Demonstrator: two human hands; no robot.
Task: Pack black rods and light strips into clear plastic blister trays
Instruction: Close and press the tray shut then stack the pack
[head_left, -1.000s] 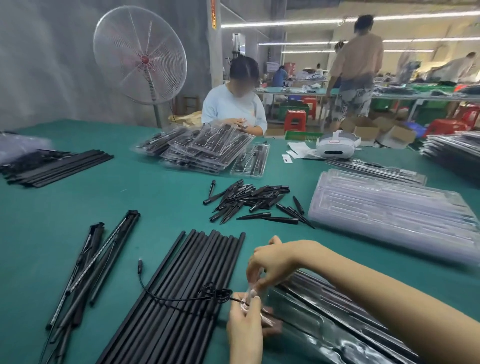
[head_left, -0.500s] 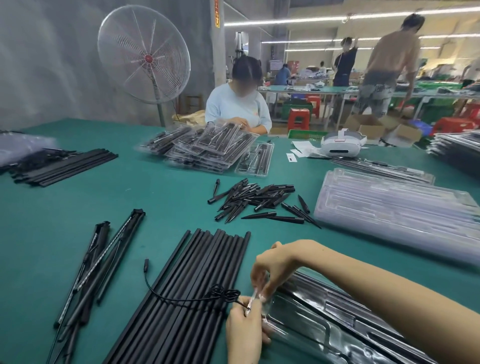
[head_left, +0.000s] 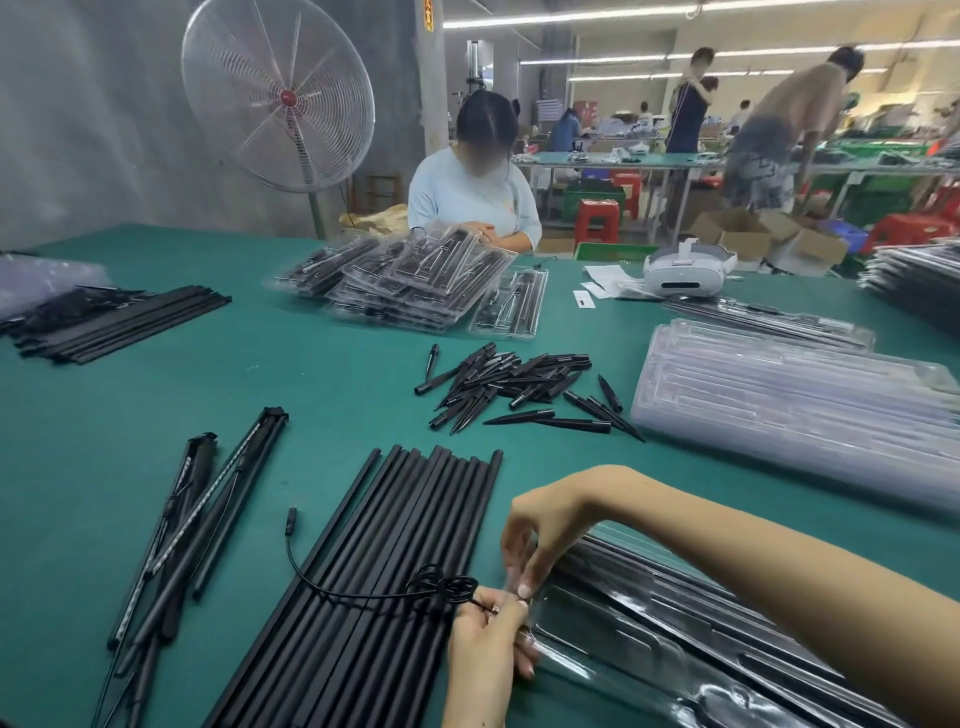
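While the left hand (head_left: 485, 642) pinches a cable (head_left: 374, 592), right hand (head_left: 540, 530) fingers curled, pinching the clear tray (head_left: 649, 644) edge.

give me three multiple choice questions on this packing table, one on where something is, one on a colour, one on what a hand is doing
1. Where does the pile of short black spikes lie?
A. beyond the row of long black rods
B. inside the clear tray
C. on the floor

2. What colour is the table?
A. red
B. green
C. white

3. What is the left hand doing?
A. resting flat on the table
B. pinching the end of the thin black cable
C. holding a spike

Answers:
1 A, the spikes lie farther up the table than the rods.
2 B, bare cloth shows green.
3 B, its fingers close on the cable's end beside the clear tray.
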